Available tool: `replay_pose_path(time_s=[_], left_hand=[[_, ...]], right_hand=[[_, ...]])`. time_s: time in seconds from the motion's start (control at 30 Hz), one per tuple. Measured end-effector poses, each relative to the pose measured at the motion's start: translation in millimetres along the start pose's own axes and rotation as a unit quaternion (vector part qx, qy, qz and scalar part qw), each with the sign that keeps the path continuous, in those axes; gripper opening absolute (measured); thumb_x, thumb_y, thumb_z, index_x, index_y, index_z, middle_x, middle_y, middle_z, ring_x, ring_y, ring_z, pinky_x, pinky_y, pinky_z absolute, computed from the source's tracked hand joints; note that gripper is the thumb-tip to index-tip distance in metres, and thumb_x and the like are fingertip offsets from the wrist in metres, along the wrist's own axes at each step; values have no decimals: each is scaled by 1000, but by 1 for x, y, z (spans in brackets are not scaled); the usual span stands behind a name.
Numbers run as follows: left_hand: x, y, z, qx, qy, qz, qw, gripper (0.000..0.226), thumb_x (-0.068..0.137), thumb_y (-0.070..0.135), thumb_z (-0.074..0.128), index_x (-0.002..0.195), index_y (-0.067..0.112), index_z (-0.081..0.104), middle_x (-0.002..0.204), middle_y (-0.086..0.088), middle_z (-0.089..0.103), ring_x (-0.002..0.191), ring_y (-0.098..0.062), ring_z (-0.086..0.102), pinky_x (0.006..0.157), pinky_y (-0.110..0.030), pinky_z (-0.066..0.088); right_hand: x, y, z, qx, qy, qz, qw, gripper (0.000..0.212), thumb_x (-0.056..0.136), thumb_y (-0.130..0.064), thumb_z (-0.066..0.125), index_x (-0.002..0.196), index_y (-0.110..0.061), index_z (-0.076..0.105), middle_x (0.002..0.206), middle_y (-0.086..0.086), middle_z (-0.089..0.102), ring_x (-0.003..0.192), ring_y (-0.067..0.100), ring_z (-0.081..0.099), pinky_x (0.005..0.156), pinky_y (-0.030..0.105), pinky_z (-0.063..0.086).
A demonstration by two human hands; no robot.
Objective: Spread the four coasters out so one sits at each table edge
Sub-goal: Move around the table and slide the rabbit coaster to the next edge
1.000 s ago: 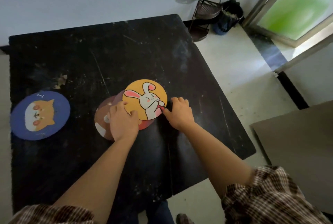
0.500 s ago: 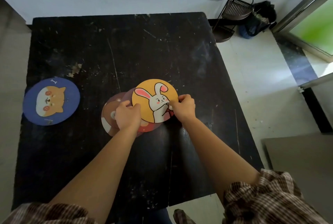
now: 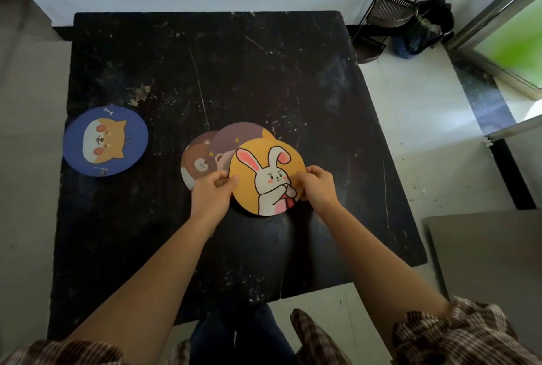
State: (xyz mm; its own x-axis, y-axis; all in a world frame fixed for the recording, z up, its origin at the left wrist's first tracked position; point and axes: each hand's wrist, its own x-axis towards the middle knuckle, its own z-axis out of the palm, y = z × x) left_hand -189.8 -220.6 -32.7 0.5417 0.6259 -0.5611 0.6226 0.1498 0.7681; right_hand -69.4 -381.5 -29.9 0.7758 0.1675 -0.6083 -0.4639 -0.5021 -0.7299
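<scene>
While both hands, left (image 3: pixel 211 192) and right (image 3: pixel 317 185), pinch the yellow rabbit coaster (image 3: pixel 267 176) at centre frame, lift it clear of the stack before sliding toward a counter (image 3: pixel 264 71) edge

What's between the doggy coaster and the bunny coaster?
In the head view, the bear coaster lies between the dog coaster and the bunny coaster, partly under a purple coaster. The left hand is there too, gripping the bunny's edge.
</scene>
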Motion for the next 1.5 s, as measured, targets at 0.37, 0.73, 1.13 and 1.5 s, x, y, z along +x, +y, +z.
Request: replay_pose_path(time_s=[0.37,0.73,1.13,1.5], left_hand=[[-53,-60,-25,30,-63,23,997,22,81,17,70,100,6,71,90,-9,72,85,-20,67,80,-33,52],[-74,-86,-30,103,-56,37,992,19,83,18,68,101,10,70,86,-3,70,79,-13,62,67,-24,43],[-79,-92,-28,167,-45,36,984,29,81,23,70,107,14,62,84,-2,66,79,-16,60,68,-28,43],[-78,-95,-28,201,-37,56,977,29,80,21,70,107,13,61,80,2,61,78,-15,58,70,-28,44]], right_hand=[[-73,73,-2,-54,21,16,998,9,76,-14,58,72,-7,56,70,14,55,66,23,51,61,35,41],[-97,101,4,-109,41,29,993,10,73,-13,60,71,-3,58,69,14,54,65,24,50,62,36,43],[-107,105,0,-179,42,35,982,19,71,-15,62,59,-9,49,59,10,52,55,21,47,53,30,40],[-115,110,0,-208,61,14,976,20,73,-10,63,57,-14,51,55,1,50,50,14,44,47,25,36]])
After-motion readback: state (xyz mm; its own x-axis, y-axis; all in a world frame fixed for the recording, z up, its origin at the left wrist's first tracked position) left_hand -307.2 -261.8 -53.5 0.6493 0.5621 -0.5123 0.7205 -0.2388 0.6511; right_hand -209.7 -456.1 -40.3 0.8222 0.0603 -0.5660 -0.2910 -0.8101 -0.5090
